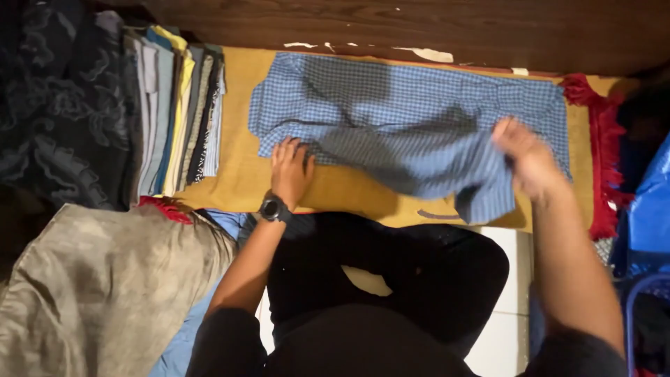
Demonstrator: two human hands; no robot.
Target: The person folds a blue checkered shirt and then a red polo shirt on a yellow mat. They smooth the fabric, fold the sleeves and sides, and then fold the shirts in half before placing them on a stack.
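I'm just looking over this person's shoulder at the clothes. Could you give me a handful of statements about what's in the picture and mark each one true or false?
1. The left hand lies flat on the blue checked shirt. True.
2. The right hand rests empty on the floor. False: it grips the shirt's cloth, lifting it.
3. The shirt lies on a mustard-yellow mat with a red fringe. True.
4. A stack of folded clothes lies to the right of the shirt. False: it lies to the left.
5. There is a dark wristwatch on the left wrist. True.
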